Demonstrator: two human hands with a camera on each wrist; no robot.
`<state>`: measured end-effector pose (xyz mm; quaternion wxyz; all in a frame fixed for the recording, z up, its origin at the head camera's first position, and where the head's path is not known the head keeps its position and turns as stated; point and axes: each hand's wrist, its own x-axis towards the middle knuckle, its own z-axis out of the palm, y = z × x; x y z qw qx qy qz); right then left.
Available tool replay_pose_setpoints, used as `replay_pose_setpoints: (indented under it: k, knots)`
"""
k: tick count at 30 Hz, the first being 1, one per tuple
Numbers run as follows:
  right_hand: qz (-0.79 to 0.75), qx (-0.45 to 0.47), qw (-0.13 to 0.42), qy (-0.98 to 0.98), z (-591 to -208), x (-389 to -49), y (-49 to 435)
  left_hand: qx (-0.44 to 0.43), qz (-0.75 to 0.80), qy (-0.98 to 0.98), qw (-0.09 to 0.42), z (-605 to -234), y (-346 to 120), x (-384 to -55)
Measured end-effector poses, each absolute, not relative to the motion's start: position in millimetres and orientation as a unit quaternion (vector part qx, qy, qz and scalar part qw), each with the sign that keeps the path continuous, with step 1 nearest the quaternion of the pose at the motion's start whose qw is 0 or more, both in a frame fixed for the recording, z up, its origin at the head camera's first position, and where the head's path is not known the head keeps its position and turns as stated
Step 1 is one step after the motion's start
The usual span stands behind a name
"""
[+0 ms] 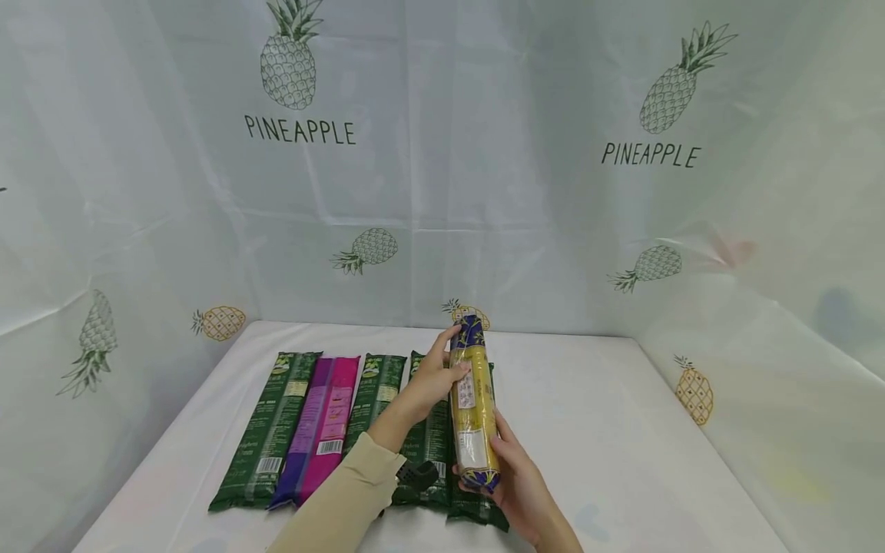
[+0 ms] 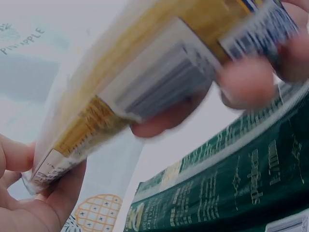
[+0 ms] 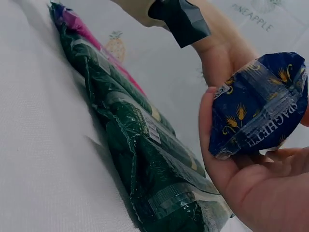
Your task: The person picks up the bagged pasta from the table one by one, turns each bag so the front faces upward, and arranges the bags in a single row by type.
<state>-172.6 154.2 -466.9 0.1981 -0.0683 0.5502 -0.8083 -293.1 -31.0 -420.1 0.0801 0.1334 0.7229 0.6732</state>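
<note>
A yellow and blue spaghetti pack (image 1: 477, 407) is held up, tilted, above the row of packs. Near its upper end my left hand (image 1: 430, 384) grips it from the left side. Around its lower end curls my right hand (image 1: 522, 480). In the left wrist view the spaghetti pack (image 2: 159, 63) crosses diagonally, its barcode label showing, with my left hand (image 2: 34, 203) on the lower-left end. The right wrist view shows the pack's blue end (image 3: 263, 104) printed SPAGHETTI, resting in my right hand (image 3: 260, 188).
Several dark green spaghetti packs (image 1: 270, 430) and one purple-pink pack (image 1: 318, 430) lie side by side on the white table (image 1: 588, 415). The held pack partly covers the rightmost green pack (image 1: 477, 503). A pineapple-print curtain (image 1: 477, 153) hangs behind the table.
</note>
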Motion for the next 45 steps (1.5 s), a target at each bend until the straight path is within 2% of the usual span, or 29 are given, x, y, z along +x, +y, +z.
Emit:
replay_pose_setpoints:
  k: [12,21,33,39,45]
  knots:
    - [-0.78,-0.029,0.117,0.614,-471,-170,149,0.149,0.625,0.76,0.096,-421,-34,-289]
    - [-0.755,-0.027,0.083,0.65,-476,-171,146,0.16,0.543,0.822,0.063,-421,-37,-291]
    - [-0.691,-0.02,0.012,0.723,-481,-174,139,0.188,0.483,0.855,0.021,-418,-38,-288]
    - [-0.682,-0.025,0.003,0.731,-480,-174,139,0.186,0.497,0.848,0.008,-425,-35,-290]
    - [-0.675,-0.018,0.004,0.738,-478,-174,138,0.162,0.527,0.834,0.018,-428,-33,-291]
